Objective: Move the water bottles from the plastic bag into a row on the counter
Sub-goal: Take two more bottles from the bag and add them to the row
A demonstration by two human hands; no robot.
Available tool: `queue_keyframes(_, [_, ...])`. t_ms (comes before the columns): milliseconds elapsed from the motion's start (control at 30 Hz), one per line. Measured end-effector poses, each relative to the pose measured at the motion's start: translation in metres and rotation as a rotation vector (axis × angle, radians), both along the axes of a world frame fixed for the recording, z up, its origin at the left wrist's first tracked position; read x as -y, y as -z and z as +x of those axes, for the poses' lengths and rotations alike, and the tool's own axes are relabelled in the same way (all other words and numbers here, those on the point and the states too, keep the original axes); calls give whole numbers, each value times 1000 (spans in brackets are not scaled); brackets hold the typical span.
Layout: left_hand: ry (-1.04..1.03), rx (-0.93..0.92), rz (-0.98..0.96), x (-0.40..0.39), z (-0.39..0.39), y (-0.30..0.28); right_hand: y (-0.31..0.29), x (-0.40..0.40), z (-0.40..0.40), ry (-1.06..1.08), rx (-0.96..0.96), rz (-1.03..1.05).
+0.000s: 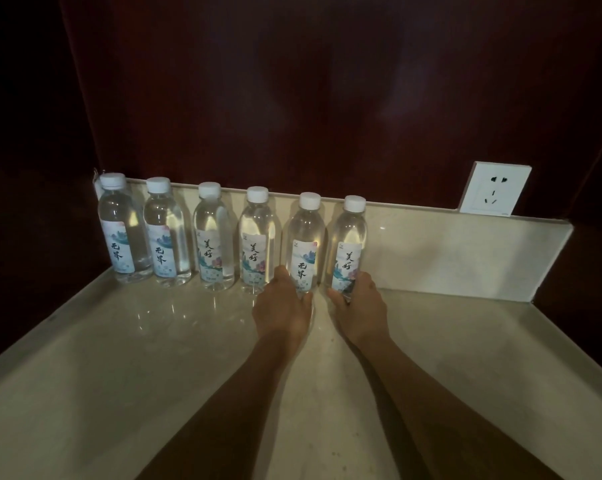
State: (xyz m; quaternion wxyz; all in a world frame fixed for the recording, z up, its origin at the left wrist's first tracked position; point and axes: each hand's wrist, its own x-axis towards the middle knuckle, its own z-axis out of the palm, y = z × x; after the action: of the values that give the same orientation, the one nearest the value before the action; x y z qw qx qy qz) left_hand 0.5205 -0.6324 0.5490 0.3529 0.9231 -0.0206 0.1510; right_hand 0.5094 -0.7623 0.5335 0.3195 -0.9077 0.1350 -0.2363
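Six water bottles stand upright in a row on the pale counter (119,358), close to its low back wall (448,251). Each one has a white cap and a label with writing on it.

Your left hand (282,306) grips the bottom of the fifth bottle (304,244) from the left. Your thumb and fingers curl round its base. Your right hand (358,306) grips the bottom of the sixth bottle (348,244), the last one on the right, in the same way. Both of these bottles stand on the counter, just beside each other.

The other four bottles stand to the left, and no hand touches them: the first (119,230) is in the far left corner, then the second (164,233), the third (213,237) and the fourth (258,240). The fourth is just beside your left hand.

A white wall socket (495,188) sits above the back wall, well apart to the right. A dark red wall (310,91) rises behind everything.
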Motion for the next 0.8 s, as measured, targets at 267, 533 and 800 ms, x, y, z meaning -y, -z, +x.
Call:
queue_keyframes(267, [1,-12,22,0,-1,-2,1,0,1,3,2,-1])
queue_keyframes(533, [22,-6,-19,-2,-5,-2,-2,0,0,-4,-1,89])
queue_keyframes(800, [72,-38,-123,-7,-12,-5,-5,-1,0,7,-50,87])
